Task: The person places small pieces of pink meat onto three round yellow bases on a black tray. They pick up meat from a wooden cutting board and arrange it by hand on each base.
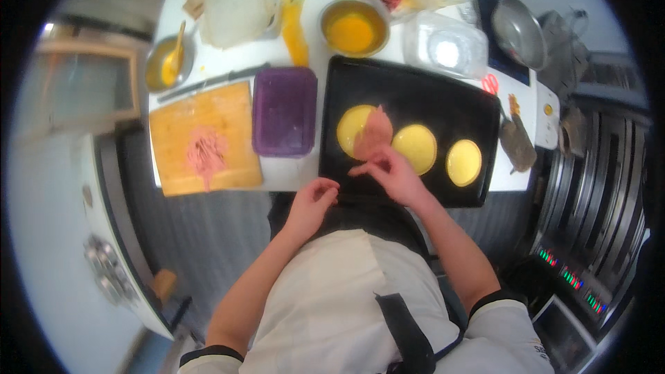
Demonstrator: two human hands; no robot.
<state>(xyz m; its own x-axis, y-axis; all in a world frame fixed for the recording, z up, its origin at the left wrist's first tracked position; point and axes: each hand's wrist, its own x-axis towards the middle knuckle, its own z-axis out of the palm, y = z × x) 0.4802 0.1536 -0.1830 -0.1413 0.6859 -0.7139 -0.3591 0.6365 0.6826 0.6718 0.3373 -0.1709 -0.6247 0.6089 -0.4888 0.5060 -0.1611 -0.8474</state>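
On the black baking tray [409, 79] lie 3 flat round yellow pastries [416, 148] with crimped-looking edges. A thin pink leaf-shaped piece of dough [374, 131] partly covers the leftmost one. My right hand [395, 176] is at the lower end of this pink piece, its fingertips closed on it. Just off the tray's near left corner, my left hand [313, 206] has its fingers curled in, and nothing shows between them. More pink dough [207, 152], cut or crumpled in the middle, rests on the wooden board [166, 131] at the left.
A purple tray [285, 112] stands between board and baking tray. Behind are a metal bowl of orange-yellow liquid [350, 31], a clear plastic container [447, 45] and a smaller bowl [161, 66] with a wooden-handled tool. Red-handled scissors [490, 84] lie at the right, with an oven rack at far right.
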